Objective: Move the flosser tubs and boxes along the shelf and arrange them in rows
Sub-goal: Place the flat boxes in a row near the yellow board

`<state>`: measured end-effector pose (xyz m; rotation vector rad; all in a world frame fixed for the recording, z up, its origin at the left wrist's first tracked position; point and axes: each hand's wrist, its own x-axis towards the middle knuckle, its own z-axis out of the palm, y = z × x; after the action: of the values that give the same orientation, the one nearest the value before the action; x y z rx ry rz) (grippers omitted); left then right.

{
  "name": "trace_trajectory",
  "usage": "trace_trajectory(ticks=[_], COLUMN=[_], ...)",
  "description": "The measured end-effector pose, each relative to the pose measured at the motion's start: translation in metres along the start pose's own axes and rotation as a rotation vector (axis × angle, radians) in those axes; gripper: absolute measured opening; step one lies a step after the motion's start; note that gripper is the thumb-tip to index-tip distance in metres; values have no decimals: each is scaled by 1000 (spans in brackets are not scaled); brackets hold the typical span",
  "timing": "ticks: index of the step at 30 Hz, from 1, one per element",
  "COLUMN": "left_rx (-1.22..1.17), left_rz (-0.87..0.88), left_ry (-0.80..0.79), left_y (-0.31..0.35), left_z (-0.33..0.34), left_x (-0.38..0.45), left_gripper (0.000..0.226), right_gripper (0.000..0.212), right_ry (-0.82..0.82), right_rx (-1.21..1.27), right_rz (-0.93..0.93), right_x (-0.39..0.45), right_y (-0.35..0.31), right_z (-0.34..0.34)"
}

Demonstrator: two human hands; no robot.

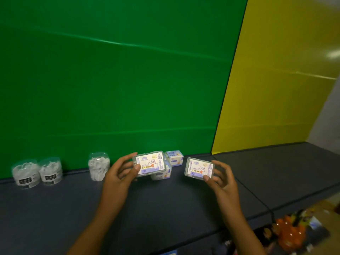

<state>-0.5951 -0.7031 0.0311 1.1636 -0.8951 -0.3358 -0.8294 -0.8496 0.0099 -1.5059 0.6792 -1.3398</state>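
My left hand (120, 173) grips a clear flosser box with a white and purple label (151, 163), held above the dark shelf (165, 208). My right hand (219, 176) holds a second box of the same kind (199, 168), label facing me. Behind the left box two more boxes rest on the shelf, one at the back (174, 157) and one partly hidden lower down (162, 175). Three clear round flosser tubs stand by the green wall: two side by side at far left (26, 174) (51, 171) and one apart from them (99, 165).
A green panel (110, 80) backs the shelf and a yellow panel (276, 89) continues to the right. The shelf's front edge runs diagonally at lower right; below it lie orange goods (290, 234) and other packets.
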Motion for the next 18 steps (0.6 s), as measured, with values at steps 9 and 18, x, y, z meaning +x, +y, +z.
trace_trajectory(ticks=[9,18], left_rx=[-66,71], left_rz=[27,-21], left_ry=[-27,-17], left_y=[-21,-45], left_z=[50,81], left_x=[59,89], left_gripper=[33,31], right_gripper=[45,46], right_ry=[9,0], right_rx=[-55,-41], right_rz=[-31,-44], right_x=[67,115], right_y=[17,37], right_z=[-19,-40])
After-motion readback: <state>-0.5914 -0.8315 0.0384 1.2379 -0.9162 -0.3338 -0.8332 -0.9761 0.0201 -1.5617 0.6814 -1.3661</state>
